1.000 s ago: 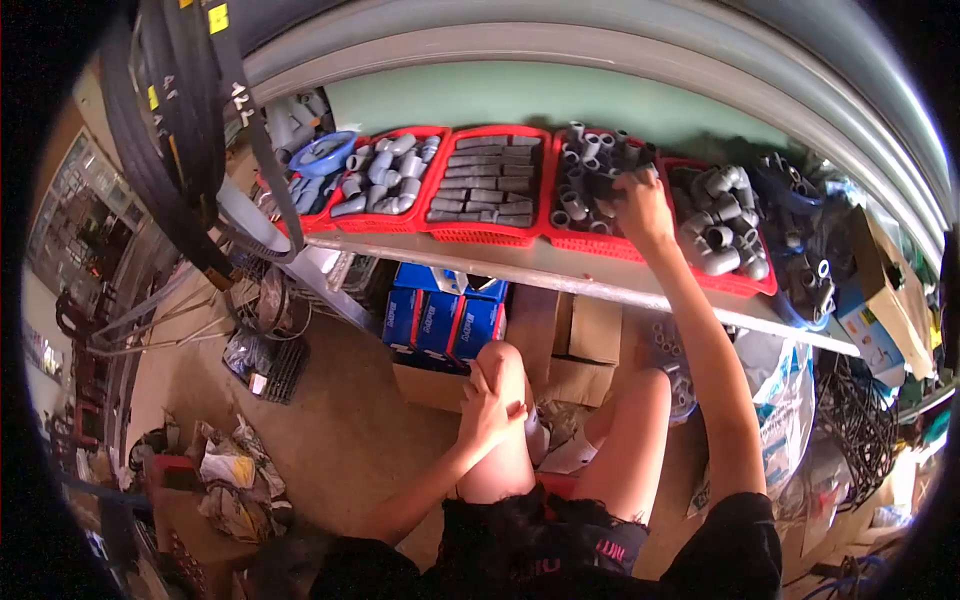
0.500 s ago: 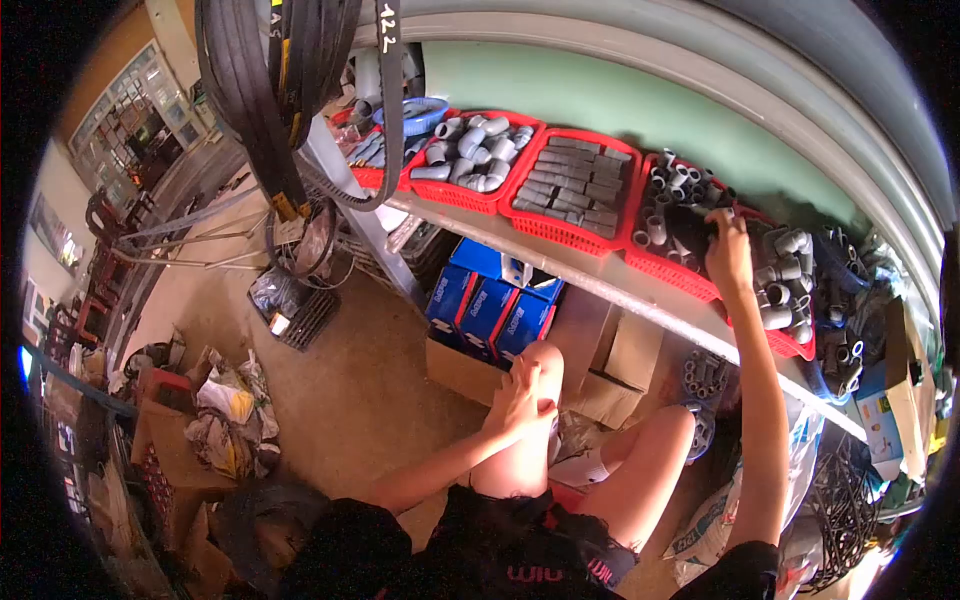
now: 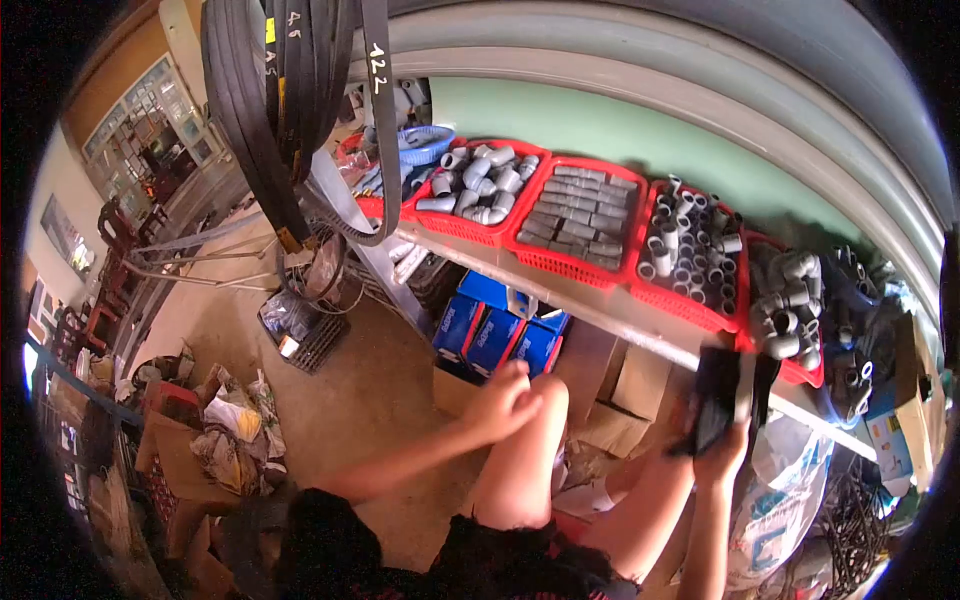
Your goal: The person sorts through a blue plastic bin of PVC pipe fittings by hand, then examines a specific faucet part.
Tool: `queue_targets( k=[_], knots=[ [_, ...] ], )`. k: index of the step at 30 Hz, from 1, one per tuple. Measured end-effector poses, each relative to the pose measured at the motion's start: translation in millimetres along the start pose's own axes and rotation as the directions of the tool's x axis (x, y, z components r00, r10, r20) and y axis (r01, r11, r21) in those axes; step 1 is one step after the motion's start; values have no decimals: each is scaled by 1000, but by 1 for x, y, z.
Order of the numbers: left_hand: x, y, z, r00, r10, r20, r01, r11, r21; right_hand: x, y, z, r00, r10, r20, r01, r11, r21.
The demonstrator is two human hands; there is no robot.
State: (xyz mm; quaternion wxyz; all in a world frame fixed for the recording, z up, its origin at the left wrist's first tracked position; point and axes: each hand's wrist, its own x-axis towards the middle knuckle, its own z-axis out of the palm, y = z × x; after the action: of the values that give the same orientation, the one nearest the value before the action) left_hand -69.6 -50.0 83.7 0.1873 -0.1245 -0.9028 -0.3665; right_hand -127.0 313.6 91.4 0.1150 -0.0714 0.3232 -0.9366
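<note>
My right hand [image 3: 724,452] grips a flat black wallet-like thing [image 3: 712,398], held in front of the shelf edge above my right knee. The black thing is blurred, with a lighter strip along its right side. My left hand [image 3: 502,402] is over my left knee, its fingers curled in and nothing visible in them. Beyond the right hand, a red basket of short grey pipe fittings [image 3: 690,308] stands on the shelf. Beside it on the right is another red basket [image 3: 812,378] with larger grey elbows and joints.
Red baskets of grey connectors [image 3: 575,262] and elbows [image 3: 470,232] line the shelf [image 3: 640,338]. Blue boxes [image 3: 490,335] and an open cardboard box [image 3: 632,395] sit below it. Black belts [image 3: 285,130] hang at upper left. A white sack [image 3: 775,510] is at lower right.
My right hand has lifted the black wallet-like thing off the basket of fittings and brought it down toward me. My left hand has come up from the knee, its fingers now curled.
</note>
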Motion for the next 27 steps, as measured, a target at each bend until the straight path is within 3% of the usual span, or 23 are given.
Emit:
queue_targets(
  k=[1,2,4,5,6,7,8,9,10,12,13,16,17,18,21,27],
  knots=[
    [34,12,-35,992,88,-92,-91,995,-35,-30,5,23,996,-84,-26,80,990,-118],
    [63,9,-60,974,121,-194,-111,992,63,-56,20,-21,942,-49,-333,-12,984,-177],
    [113,-23,-96,907,-33,-419,26,999,-22,-100,32,-74,978,133,-158,-121,989,88],
    [139,-48,-110,849,91,-520,-36,993,116,-124,34,-93,921,198,-337,-183,980,76],
    [164,-72,-122,774,227,-591,-83,962,260,-128,49,-101,969,111,-219,-94,992,87],
    [186,-90,-134,771,219,-598,4,937,348,-144,60,-153,953,104,-286,-120,992,-40],
    [204,-105,-142,767,210,-606,90,900,427,-140,59,-142,976,-186,-114,57,720,-691],
    [221,-121,-146,780,80,-621,244,874,420,-133,61,-139,961,-272,-50,78,440,-894],
    [235,-138,-149,770,-52,-636,391,826,406,-125,63,-129,951,-309,-15,52,205,-977],
    [260,-173,-160,768,-151,-623,556,640,531,-110,67,-122,953,-299,42,60,51,-997],
    [272,-203,-163,751,-131,-647,578,603,549,-102,69,-118,955,-289,71,70,-12,-997],
    [314,-316,-172,558,165,-813,631,551,546,-82,70,-111,954,-268,135,100,-142,-985],
    [307,-273,-177,412,-59,-909,439,887,141,-74,69,-110,953,-264,149,104,-177,-979],
    [309,-287,-177,433,-84,-898,561,804,195,-68,73,-108,952,-261,162,110,-204,-973],
    [297,-287,-185,488,-119,-864,651,709,270,-57,74,-106,950,-255,179,111,-260,-959],
    [272,-272,-196,582,-28,-812,608,678,413,-49,73,-100,948,-254,194,103,-333,-937]
  ],
)
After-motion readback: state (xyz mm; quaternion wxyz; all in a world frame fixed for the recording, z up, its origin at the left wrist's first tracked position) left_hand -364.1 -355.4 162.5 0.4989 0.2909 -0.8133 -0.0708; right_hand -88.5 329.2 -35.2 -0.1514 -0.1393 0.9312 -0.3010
